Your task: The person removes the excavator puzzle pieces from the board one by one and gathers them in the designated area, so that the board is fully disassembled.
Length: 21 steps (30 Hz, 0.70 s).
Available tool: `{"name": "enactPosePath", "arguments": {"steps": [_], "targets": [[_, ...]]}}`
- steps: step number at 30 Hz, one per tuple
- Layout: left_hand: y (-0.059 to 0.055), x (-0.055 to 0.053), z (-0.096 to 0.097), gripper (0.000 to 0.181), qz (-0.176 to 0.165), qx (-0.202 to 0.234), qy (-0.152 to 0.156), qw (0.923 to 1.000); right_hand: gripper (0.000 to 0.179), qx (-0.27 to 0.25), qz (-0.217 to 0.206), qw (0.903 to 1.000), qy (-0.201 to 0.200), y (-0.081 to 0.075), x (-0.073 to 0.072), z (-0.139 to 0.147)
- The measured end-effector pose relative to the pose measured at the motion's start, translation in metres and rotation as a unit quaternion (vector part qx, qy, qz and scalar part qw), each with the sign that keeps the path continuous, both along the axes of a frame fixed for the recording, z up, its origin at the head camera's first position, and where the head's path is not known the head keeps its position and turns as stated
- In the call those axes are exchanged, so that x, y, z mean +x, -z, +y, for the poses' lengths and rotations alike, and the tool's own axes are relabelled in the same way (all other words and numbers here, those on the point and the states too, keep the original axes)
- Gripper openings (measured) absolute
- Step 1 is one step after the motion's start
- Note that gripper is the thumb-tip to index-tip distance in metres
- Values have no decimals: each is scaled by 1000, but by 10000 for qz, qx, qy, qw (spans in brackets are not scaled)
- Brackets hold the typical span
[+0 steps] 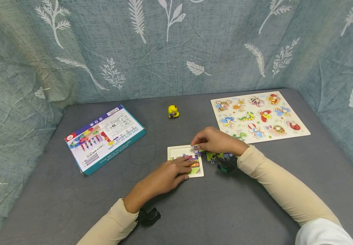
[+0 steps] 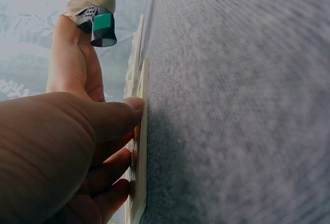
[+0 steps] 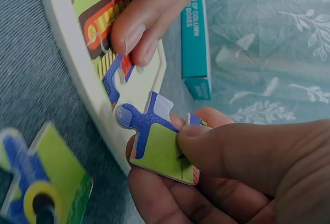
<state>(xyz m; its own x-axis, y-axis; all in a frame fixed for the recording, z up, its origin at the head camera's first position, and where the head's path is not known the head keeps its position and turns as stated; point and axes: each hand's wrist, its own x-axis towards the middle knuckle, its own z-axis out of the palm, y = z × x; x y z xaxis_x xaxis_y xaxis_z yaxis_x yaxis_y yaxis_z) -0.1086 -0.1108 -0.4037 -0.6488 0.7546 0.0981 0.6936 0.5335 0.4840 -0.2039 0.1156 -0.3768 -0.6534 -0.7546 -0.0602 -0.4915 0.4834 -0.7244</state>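
A small square puzzle tray [image 1: 176, 148] with a pale frame lies flat on the table, partly filled with colourful jigsaw pieces. My left hand [image 1: 171, 172] rests on the tray, its fingers laid across the fitted pieces [image 3: 105, 33]. Between thumb and fingers, my right hand [image 1: 214, 140] pinches a green and blue jigsaw piece [image 3: 157, 136] above the tray's upper right corner. Loose jigsaw pieces [image 1: 211, 157] lie just right of the tray, partly hidden under the right wrist. One loose piece [image 3: 49, 167] shows large in the right wrist view.
Behind to the right lies a wooden insect peg puzzle board [image 1: 274, 119]. On the left is a boxed bead set [image 1: 106, 139]. A small yellow toy [image 1: 173, 111] stands toward the back of the grey table [image 1: 210, 211]. A patterned curtain [image 1: 158, 54] hangs behind.
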Motion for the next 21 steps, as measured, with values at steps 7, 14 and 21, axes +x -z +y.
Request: {"name": "enactPosePath", "arguments": {"steps": [7, 14, 21], "targets": [[-1, 1, 0, 28, -53, -43, -86, 9999, 16, -81, -44, 9999, 91, -1, 0, 9], [-1, 2, 0, 28, -80, -57, -125, 9999, 17, -104, -43, 9999, 131, -1, 0, 17], [-1, 1, 1, 32, -162, -132, -182, 9996, 17, -198, 38, 9998, 85, 1, -1, 26]]}}
